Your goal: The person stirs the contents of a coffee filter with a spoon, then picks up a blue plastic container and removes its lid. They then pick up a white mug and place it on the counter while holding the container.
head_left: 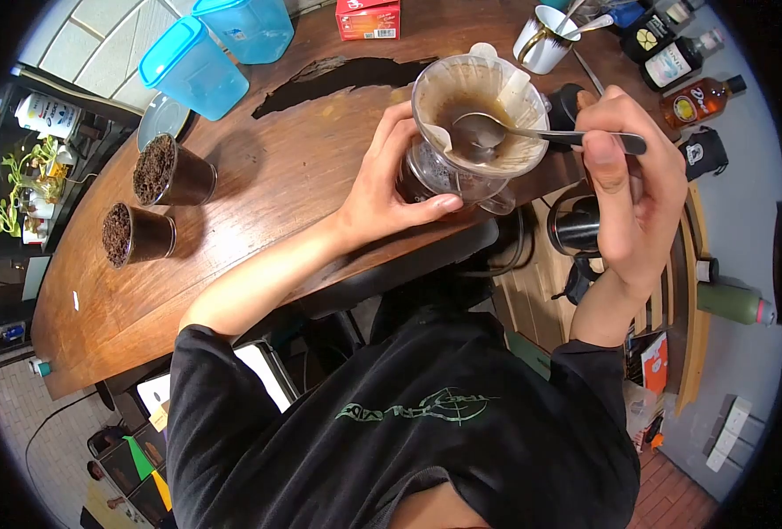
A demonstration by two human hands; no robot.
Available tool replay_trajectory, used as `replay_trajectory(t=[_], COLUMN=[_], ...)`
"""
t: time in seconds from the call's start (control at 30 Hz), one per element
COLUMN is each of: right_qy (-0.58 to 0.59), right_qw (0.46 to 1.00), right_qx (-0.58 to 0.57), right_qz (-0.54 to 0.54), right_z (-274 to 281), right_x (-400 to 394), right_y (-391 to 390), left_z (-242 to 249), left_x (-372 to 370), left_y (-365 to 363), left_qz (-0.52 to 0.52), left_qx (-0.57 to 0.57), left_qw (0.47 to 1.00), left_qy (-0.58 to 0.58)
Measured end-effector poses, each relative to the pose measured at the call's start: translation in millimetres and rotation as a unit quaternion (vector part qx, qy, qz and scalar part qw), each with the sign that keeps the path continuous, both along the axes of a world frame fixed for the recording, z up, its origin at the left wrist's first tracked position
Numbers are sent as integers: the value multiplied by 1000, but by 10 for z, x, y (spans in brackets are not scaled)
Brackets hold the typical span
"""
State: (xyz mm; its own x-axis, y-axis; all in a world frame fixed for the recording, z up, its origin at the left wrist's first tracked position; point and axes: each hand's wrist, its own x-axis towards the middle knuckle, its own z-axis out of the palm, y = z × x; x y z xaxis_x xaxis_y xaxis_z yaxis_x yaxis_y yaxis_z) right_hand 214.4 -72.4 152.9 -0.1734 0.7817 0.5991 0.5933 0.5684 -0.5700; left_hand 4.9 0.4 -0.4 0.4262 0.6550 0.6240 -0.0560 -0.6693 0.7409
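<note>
My left hand is wrapped round the glass server beneath a clear dripper. A paper filter lines the dripper, with brown liquid inside. Between the thumb and fingers of my right hand is the handle of a metal spoon, its bowl dipping into the liquid. Part of the server is hidden by my left fingers and the dripper.
Two glasses of dark grounds stand at the left. Behind them are blue containers and a plate. A red box, a mug with spoons and bottles line the back and right.
</note>
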Motion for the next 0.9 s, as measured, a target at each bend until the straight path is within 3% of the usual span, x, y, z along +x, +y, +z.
replay_trajectory(t=[0.1,0.33,0.4,0.47,0.53,0.9], right_qy=[-46,-21,-53,-54,-15,7], right_qw=[996,994,997,996,1000,999], right_qx=[76,101,49,69,22,51], right_qz=[24,-30,-42,-21,-4,12], right_z=[-83,-50,-36,-69,-78,-51], right_x=[48,-28,-47,-29,-48,-77], right_y=[140,104,113,162,134,126], left_z=[-9,37,24,24,13,50], left_x=[-5,-27,-21,-22,-23,-33], left_y=[-1,7,5,9,15,6], left_qz=[-7,7,0,1,-9,-5], left_qx=[-23,21,1,2,-7,-4], left_qw=[1000,1000,1000,1000,1000,1000], left_qy=[-1,19,10,11,8,22])
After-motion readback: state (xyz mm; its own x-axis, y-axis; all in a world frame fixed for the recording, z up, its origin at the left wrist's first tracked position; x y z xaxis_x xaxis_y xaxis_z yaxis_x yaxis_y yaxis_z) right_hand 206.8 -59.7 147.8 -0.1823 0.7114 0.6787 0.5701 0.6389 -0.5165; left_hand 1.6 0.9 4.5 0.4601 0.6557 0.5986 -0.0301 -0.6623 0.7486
